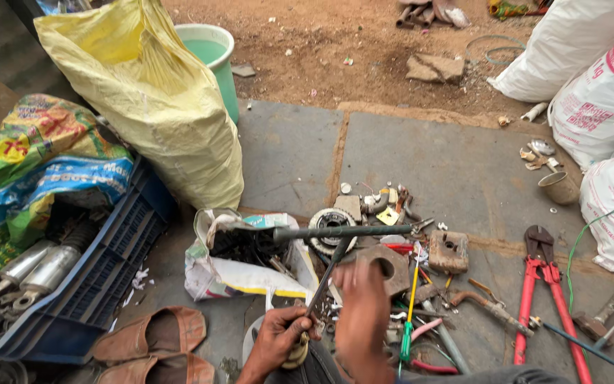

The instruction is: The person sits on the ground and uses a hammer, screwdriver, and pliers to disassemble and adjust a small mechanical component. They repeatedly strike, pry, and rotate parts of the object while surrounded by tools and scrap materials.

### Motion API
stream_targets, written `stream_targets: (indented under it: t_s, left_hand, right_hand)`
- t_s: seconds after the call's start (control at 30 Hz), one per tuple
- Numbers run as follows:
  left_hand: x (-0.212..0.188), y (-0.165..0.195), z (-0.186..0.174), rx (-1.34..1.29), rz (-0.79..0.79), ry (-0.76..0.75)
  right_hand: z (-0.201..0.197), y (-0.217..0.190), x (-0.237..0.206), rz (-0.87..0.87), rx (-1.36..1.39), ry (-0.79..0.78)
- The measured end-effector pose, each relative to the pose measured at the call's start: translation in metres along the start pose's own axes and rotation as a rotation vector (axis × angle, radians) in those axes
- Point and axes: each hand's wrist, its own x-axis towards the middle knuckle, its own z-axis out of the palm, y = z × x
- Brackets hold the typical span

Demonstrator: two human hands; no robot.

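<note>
- A crate (119, 256) sat at the left on the stone floor (428, 156), with metal canisters (37, 267) in it.
- A large sack (151, 99) stood behind the crate, with a bucket (211, 50) behind the sack.
- A pair of sandals (154, 345) lay before the crate.
- A heap of metal scrap (392, 242) lay in the middle, before the person.
- Bolt cutters (541, 299) lay right of the heap.
- More sacks (605, 92) stood at the far right.
</note>
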Motion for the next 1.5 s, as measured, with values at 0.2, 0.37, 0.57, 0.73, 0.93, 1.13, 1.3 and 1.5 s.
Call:
stream_targets:
  t_s: [0.2,0.37,0.57,0.73,0.93,1.13,1.3,1.5]
  left_hand:
    - [0.0,-0.004,0.007,-0.028,0.007,0.057]
    - [-0.003,-0.003,0.011,0.075,0.025,0.119]
    - [-0.002,-0.005,0.011,0.044,0.013,0.182]
    - [-0.007,-0.007,0.005,-0.04,0.091,0.085]
    - [-0.014,-0.013,0.006,0.112,0.149,0.063]
    - [-0.013,-0.004,0.008,0.222,0.126,0.13]
    - [-0.018,-0.003,0.008,0.281,0.205,0.052]
    - [-0.016,-0.001,0.004,0.124,0.16,0.001]
  right_hand:
    - [0.04,-0.044,-0.031,-0.643,-1.135,-0.283]
    - [0.064,-0.055,0.015,-0.701,-1.206,-0.421]
    - [0.06,-0.043,0.007,-0.648,-1.023,-0.372]
    - [0.021,-0.026,0.024,-0.099,-0.166,-0.145]
    - [0.014,-0.02,0.048,0.022,-0.234,0.136]
    - [0.073,-0.06,0.006,-0.711,-1.104,-0.294]
    - [0.082,-0.084,0.007,-0.654,-1.403,-0.835]
    - [0.084,-0.093,0.007,-0.701,-1.413,-0.743]
